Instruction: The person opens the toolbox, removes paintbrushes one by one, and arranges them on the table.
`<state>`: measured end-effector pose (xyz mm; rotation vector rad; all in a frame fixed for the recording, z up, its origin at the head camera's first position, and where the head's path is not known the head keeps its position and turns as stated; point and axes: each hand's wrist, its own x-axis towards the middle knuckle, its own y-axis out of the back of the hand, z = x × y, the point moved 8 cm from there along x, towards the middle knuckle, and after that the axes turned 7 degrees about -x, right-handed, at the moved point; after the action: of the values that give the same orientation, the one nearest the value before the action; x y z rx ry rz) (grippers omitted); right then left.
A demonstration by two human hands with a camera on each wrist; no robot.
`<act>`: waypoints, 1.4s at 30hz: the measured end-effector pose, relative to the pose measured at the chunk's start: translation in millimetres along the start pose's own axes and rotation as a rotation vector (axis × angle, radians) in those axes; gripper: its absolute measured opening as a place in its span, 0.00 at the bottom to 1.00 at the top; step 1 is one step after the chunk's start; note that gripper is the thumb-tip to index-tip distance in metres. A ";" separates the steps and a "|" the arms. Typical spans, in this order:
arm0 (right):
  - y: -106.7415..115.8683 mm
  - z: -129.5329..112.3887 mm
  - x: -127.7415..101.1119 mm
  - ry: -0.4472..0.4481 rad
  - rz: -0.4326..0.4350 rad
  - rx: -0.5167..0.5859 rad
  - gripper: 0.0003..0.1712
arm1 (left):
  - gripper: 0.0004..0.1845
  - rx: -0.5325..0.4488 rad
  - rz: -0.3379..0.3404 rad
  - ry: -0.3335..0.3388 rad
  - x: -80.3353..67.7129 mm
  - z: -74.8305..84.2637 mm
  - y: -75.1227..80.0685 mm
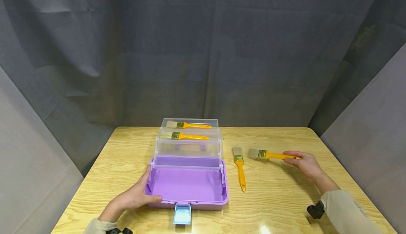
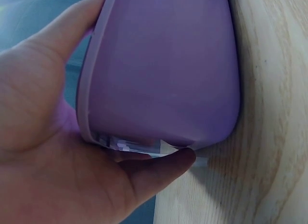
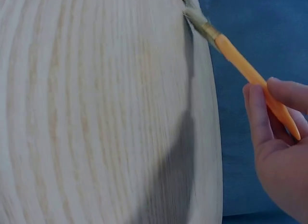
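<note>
A purple plastic storage box stands in the head view with its clear tiers raised and a blue latch hanging down in front. My left hand grips its left front corner, thumb along the front rim; the left wrist view shows the hand around the box wall. On the right, my right hand pinches the yellow handle of a paintbrush, bristles pointing left. The right wrist view shows that brush between thumb and fingers, raised over the table.
Another paintbrush lies on the wooden table between the box and my right hand. Two more paintbrushes rest in the clear upper trays, one in the top tray and one below. A dark curtain hangs behind the table.
</note>
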<state>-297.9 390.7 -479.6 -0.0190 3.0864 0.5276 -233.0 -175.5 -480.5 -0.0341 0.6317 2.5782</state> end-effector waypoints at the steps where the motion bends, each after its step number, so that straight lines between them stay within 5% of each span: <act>1: 0.0 1.0 -0.3 -0.013 0.011 -0.014 0.30 | 0.66 0.002 0.000 0.003 -0.2 0.0 0.0; 7: -4.8 4.6 -2.1 -0.064 0.017 -0.092 0.30 | 0.66 0.006 -0.001 0.008 -0.6 1.0 0.1; 16: -30.7 3.2 -9.3 -0.144 -0.096 -0.290 0.24 | 0.65 0.026 0.012 -0.014 0.3 -0.3 1.5; 29: -79.7 0.8 -22.8 -0.222 -0.417 -0.081 0.21 | 0.65 0.017 0.007 -0.031 0.3 0.5 1.2; 42: -111.1 8.6 -25.4 -0.338 -0.483 0.087 0.21 | 0.66 0.019 -0.001 -0.016 0.2 0.0 0.3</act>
<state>-271.0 289.0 -524.3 -0.5897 2.6339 0.3304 -233.3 -175.7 -480.4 -0.0077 0.6501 2.5690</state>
